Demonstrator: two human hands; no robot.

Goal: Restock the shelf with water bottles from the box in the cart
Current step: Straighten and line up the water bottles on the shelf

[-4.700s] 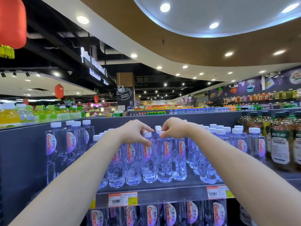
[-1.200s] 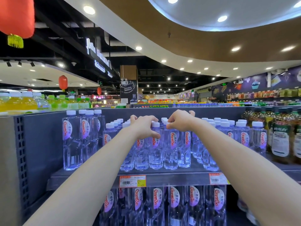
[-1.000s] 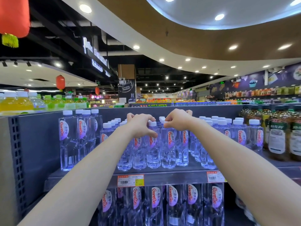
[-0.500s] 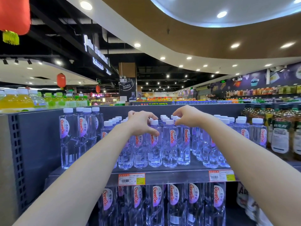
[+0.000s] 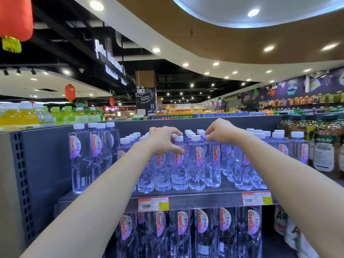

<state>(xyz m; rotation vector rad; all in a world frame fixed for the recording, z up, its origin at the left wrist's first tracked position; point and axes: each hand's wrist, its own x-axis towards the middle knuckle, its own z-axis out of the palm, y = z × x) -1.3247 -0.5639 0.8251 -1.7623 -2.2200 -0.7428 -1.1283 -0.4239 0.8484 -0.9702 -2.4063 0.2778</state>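
On the upper shelf (image 5: 204, 201) of a supermarket aisle, small clear water bottles with white caps and pink Ganten labels stand upright in close rows, front to back. The left grip (image 5: 163, 140) is curled over the top of a water bottle (image 5: 176, 164) in the front row, fingers draped across its cap and thumb pressed to the neck. The right grip (image 5: 221, 133) is clenched on the top of a second water bottle (image 5: 214, 168), which stands two places to the right; its fingertips hide the cap. One free bottle (image 5: 195, 161) stands between them, touching both. Both forearms reach in from below. Taller Ganten bottles (image 5: 81, 157) stand at the shelf's left end, and brown-lidded bottles (image 5: 323, 151) at the right. A price tag (image 5: 153, 203) is fixed to the shelf edge, above more Ganten bottles (image 5: 182, 228) on the lower shelf. Yellow and green drinks (image 5: 24, 116) line the top at the left.
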